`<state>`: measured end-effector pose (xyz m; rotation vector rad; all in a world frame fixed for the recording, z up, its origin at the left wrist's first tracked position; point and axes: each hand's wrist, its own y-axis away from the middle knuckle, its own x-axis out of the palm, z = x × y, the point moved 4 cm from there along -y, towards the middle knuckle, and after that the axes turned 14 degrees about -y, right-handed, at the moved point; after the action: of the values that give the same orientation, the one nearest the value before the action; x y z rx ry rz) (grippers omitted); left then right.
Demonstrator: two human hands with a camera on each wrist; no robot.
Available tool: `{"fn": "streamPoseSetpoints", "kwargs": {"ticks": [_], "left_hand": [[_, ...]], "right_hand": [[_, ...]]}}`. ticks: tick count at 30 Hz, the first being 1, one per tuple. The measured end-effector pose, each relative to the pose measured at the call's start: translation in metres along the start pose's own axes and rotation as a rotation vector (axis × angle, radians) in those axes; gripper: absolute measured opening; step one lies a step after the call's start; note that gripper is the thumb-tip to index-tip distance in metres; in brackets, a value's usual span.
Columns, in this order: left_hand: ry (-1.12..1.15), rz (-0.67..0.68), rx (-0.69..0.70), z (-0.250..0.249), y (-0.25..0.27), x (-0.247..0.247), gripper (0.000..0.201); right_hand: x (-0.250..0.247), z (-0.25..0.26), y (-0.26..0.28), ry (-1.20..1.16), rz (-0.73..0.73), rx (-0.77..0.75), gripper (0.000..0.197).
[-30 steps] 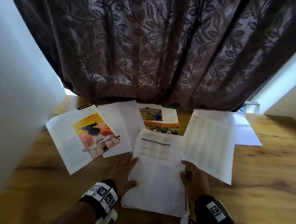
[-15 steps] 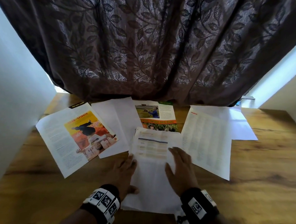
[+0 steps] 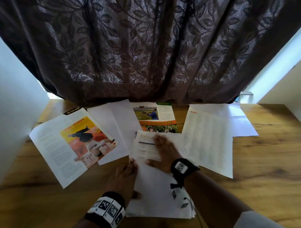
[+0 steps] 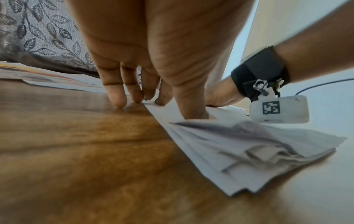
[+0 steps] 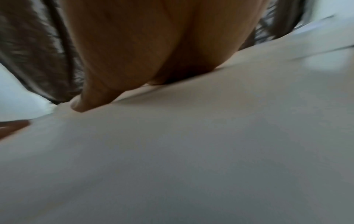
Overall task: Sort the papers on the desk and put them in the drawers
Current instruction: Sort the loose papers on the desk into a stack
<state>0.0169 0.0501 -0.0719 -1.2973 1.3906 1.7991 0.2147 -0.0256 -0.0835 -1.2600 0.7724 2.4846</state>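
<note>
- Nearest: white paper stack [image 3: 159, 190] lies on the desk [image 3: 257, 173] directly under both hands, long axis running away from the person.
- Left hand [image 3: 123, 177] flat at the stack's left edge, fingers [image 4: 116, 97] straight, tips on wood, thumb on the sheets. Nearer hand.
- Right hand [image 3: 165, 151] farther up, spread flat on the top printed sheet, pressing, gripping nothing.
- Beyond: magazine pages [image 3: 77, 144] left, index sheet [image 3: 207, 143] right, well apart.
- No drawers in view.
</note>
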Motion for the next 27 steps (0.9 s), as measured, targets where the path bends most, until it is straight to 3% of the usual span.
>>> {"fn": "streamPoseSetpoints", "kwargs": {"ticks": [4,6,9,12,14,17,23,27], "left_hand": [[0.03,-0.005,0.011,-0.001,0.002,-0.001,0.106],[0.034,-0.009,0.007,-0.001,0.004,-0.002,0.106],[0.022,-0.03,-0.003,-0.001,0.006,-0.006,0.103],[0.013,-0.074,-0.006,-0.002,0.002,-0.007,0.097],[0.01,-0.06,-0.014,-0.003,0.001,-0.006,0.104],[-0.007,0.001,-0.02,-0.004,0.001,-0.006,0.107],[0.006,0.036,0.011,-0.002,0.004,-0.007,0.116],[0.033,0.008,0.007,-0.001,0.004,-0.002,0.121]], "right_hand": [[-0.04,-0.055,0.014,0.069,0.015,0.171,0.129],[-0.05,-0.054,0.02,0.1,0.0,0.196,0.135],[-0.038,-0.002,0.032,0.075,-0.027,0.004,0.139],[0.013,0.056,0.054,-0.005,0.108,-0.188,0.133],[0.05,0.065,0.07,0.067,0.17,-0.246,0.128],[0.057,0.041,0.091,0.172,0.216,-0.198,0.143],[0.001,-0.052,0.116,0.127,0.192,0.068,0.154],[-0.006,-0.067,0.116,0.115,0.214,0.06,0.157]]}}
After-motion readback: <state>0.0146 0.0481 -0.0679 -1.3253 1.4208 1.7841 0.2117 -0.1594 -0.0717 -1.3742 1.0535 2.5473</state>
